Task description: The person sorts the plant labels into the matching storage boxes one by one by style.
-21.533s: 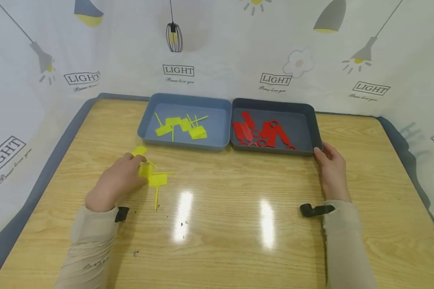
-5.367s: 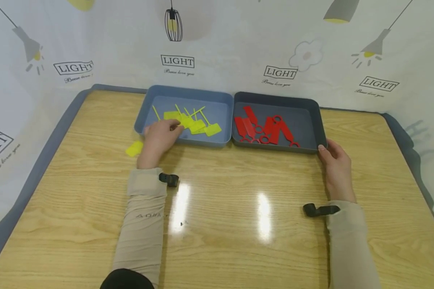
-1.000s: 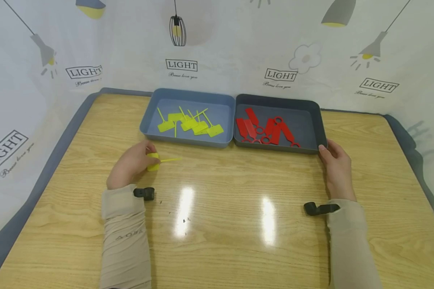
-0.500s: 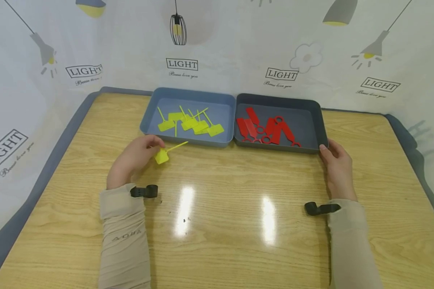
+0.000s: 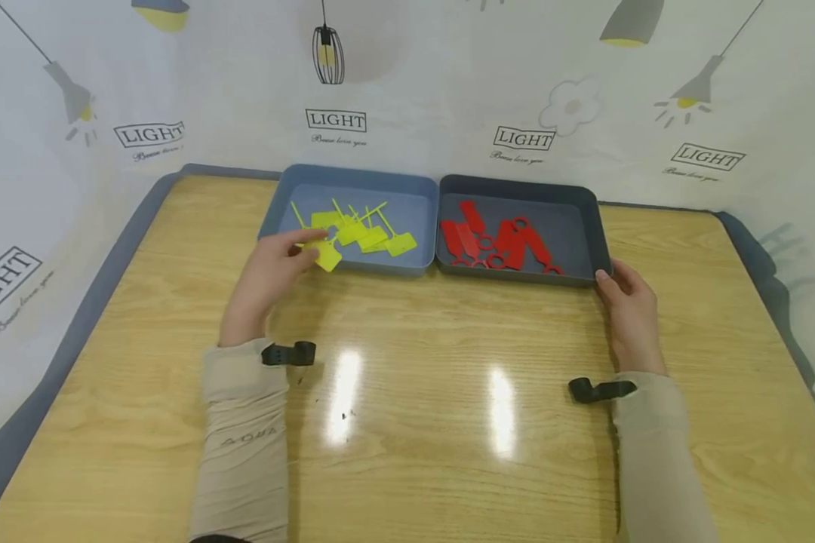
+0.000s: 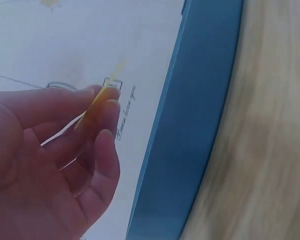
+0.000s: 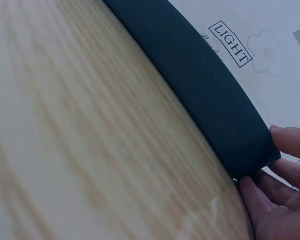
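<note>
My left hand pinches a yellow flag-shaped tag with a thin stem, over the near left edge of the blue tray. Seen edge-on in the left wrist view, the tag sits between thumb and fingertips. Inside the blue tray lie several similar yellow tags, overlapping, with stems pointing various ways. My right hand holds the near right corner of the dark grey tray, thumb at the rim. Several red tags with ring ends lie in that tray, mostly in its left half.
Both trays stand side by side at the back of the wooden table. Behind them rises a white printed cloth. A few dark specks dot the tabletop, and black wrist cameras stick out from the cuffs.
Yellow tags that lay on the table earlier are gone from there, and more lie in the blue tray. My left hand has lifted one tag from the table to the tray. The right hand stays put.
</note>
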`<control>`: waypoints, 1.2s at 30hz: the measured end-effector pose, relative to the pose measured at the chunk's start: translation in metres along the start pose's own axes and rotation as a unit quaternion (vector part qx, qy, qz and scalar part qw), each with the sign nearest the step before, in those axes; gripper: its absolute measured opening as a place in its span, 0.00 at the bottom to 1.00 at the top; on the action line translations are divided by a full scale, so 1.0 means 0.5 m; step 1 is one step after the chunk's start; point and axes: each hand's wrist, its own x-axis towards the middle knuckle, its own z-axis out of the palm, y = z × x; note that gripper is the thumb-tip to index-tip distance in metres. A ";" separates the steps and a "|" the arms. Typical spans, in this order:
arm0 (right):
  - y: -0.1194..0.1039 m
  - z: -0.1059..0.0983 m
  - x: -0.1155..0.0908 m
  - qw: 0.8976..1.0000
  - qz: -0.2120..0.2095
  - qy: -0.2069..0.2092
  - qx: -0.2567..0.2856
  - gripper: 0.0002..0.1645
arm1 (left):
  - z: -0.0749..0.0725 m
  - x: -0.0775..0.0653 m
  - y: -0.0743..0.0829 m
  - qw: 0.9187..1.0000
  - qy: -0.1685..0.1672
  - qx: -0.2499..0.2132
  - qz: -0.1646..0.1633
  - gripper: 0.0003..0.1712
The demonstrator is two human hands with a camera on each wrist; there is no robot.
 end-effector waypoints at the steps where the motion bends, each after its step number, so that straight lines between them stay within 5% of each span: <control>1: 0.001 0.001 0.001 1.000 -0.001 -0.001 -0.003 0.34 | 0.003 0.004 0.003 1.000 0.001 -0.007 0.004 0.21; 8: -0.001 0.000 0.004 1.000 -0.002 0.005 -0.006 0.34 | 0.027 0.029 0.033 0.999 -0.021 -0.013 0.033 0.31; 14: -0.009 0.002 0.003 1.000 -0.005 0.009 -0.006 0.34 | 0.032 0.041 0.050 0.999 -0.014 -0.005 0.039 0.28; 27: -0.002 0.005 -0.001 1.000 -0.003 0.006 0.011 0.34 | 0.072 0.083 0.066 0.994 -0.013 -0.104 0.008 0.35; 36: 0.001 0.006 -0.001 1.000 -0.006 0.007 0.006 0.34 | 0.098 0.101 0.063 0.998 0.033 -0.044 0.026 0.25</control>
